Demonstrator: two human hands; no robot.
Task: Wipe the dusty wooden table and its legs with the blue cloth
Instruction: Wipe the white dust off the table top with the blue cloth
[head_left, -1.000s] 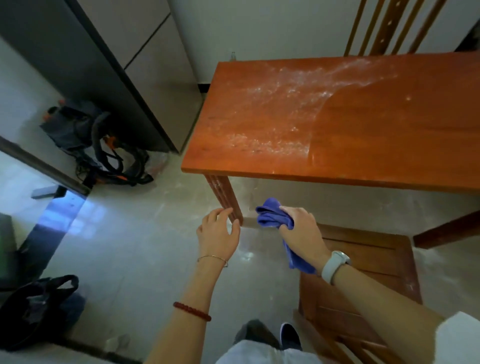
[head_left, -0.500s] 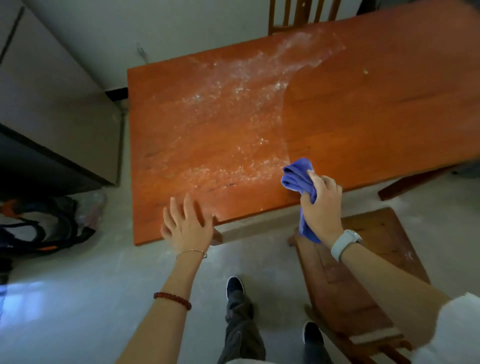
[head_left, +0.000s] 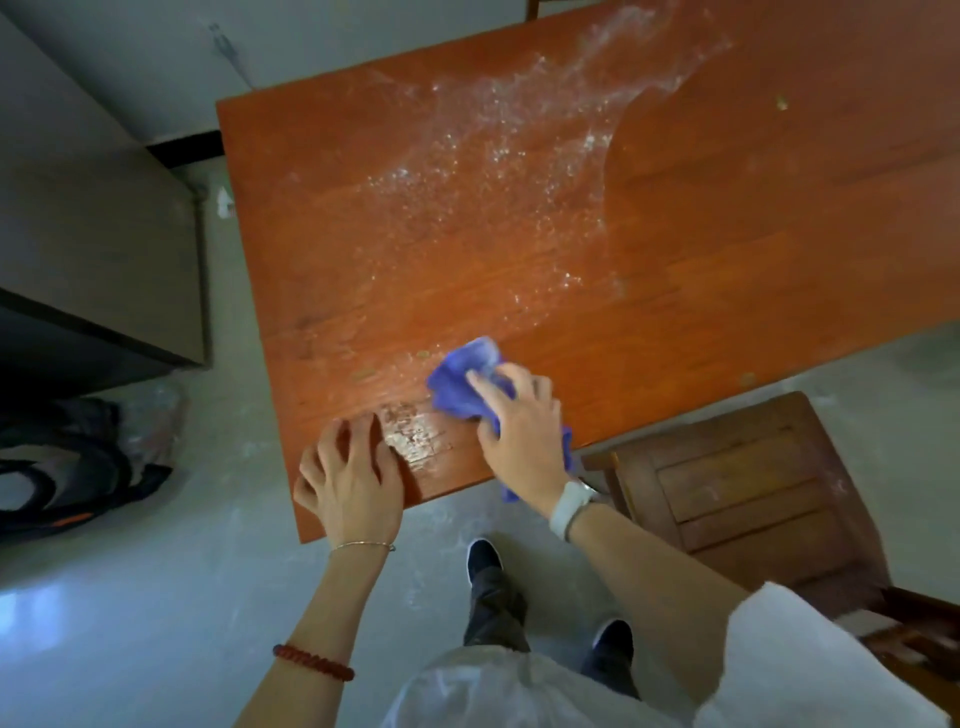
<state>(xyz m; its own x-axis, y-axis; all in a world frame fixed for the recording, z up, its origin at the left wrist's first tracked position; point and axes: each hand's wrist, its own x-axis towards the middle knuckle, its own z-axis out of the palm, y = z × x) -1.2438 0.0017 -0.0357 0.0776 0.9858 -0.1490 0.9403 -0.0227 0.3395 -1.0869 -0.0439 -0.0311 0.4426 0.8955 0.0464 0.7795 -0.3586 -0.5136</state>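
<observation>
Pressing down near the front edge of the wooden table (head_left: 519, 270), the right hand (head_left: 519, 431) holds the blue cloth (head_left: 457, 379) bunched under its palm. Its fingers are curled over the top of the cloth, with the index finger laid along it; the thumb is hidden. Most of the cloth lies on the tabletop ahead of the knuckles. A loose end hangs off the table edge beside the wrist, which carries a pale watch (head_left: 569, 506).

The left hand (head_left: 348, 478) rests on the front left corner of the table and holds nothing. Its fingers are spread and bent, with the tips on the wood. A thin bracelet (head_left: 363, 544) sits at the wrist and a red bead bracelet (head_left: 311, 662) further up the forearm.

White dust (head_left: 493, 150) covers a broad band from the far edge toward the middle of the tabletop, with a smaller smeared patch (head_left: 415, 431) between the two hands. The right part of the top shows bare wood, meeting the dust along a curved line. The table legs are out of view from this angle.

A wooden chair (head_left: 743, 493) stands just beside the table's front edge, to the person's right. A grey cabinet (head_left: 104, 249) stands to the left, with a dark bag (head_left: 67, 478) on the floor (head_left: 156, 597) in front of it. Two dark shoes (head_left: 483, 558) show below the hands.
</observation>
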